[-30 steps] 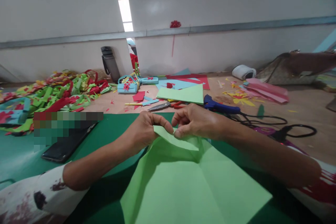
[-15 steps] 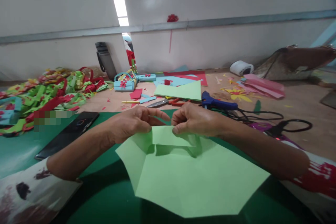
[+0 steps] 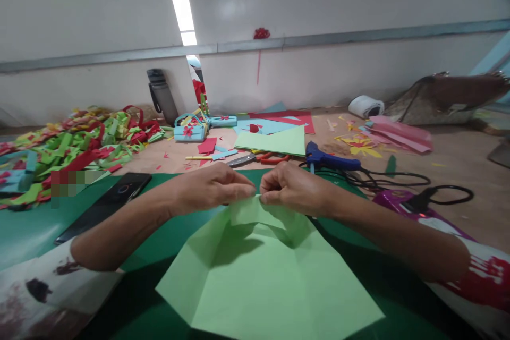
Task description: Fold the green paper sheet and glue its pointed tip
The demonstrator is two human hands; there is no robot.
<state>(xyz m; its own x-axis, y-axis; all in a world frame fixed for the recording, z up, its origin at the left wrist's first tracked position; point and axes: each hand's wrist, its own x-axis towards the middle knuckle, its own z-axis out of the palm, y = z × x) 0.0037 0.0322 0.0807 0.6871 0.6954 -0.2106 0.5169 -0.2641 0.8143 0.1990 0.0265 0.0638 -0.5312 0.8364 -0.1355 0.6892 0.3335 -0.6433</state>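
Observation:
A light green sheet of paper with several creases spreads over the green mat, its far edge folded up in a flap. At that flap my left hand is closed, thumb and fingers pinching the paper's upper edge. Close beside it, my right hand has its fingers curled in and its thumb pressed on the same edge, a little to the right. The near part of the sheet fans out toward me between my forearms. The fingertips of both hands are partly hidden behind the knuckles.
Beyond my hands lie scissors, a blue glue gun with cables, and stacked green paper. A phone rests at left near piled paper strips. A bottle stands behind; a purple power strip sits at right.
My left hand has moved right along the flap, its fingers closing into a pinch near my right hand. The sheet has swung slightly left and closer to me.

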